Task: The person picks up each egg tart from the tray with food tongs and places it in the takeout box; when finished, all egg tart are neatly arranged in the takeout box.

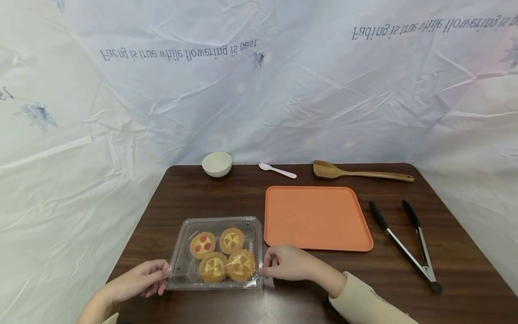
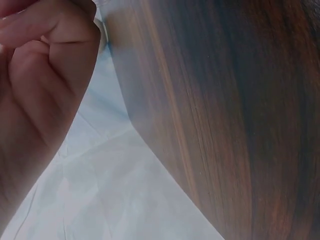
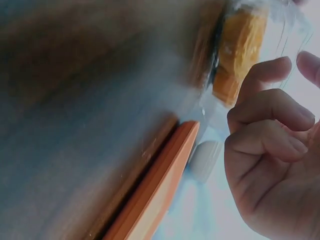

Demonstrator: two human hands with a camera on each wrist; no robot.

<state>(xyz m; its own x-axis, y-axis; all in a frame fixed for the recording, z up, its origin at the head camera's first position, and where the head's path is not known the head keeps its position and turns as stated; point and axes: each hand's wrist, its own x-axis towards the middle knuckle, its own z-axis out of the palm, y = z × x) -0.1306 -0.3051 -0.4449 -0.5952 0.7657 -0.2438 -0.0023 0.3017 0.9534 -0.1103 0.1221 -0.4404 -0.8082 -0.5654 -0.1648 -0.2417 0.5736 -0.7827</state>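
Observation:
A clear plastic food box [image 1: 184, 252] with its lid down lies at the front left of the table. Several egg tarts [image 1: 213, 267] sit inside, one topped with red pieces, the others with yellow wedges. My left hand [image 1: 139, 281] pinches the box's near left edge between thumb and fingers. On the opposite side, my right hand [image 1: 289, 263] pinches the right edge, thumb and index finger at the rim and the other fingers curled. The right wrist view shows this hand [image 3: 272, 135] beside the box wall, with a tart [image 3: 240, 45] visible through the plastic.
An orange tray [image 1: 317, 218] lies right of the box, close by my right hand. Black-handled tongs [image 1: 421, 256] lie spread at the right. Along the back edge are a white bowl [image 1: 217, 164], a pink spoon [image 1: 278, 170] and a wooden spatula [image 1: 360, 173]. White sheeting [image 1: 259, 103] surrounds the table.

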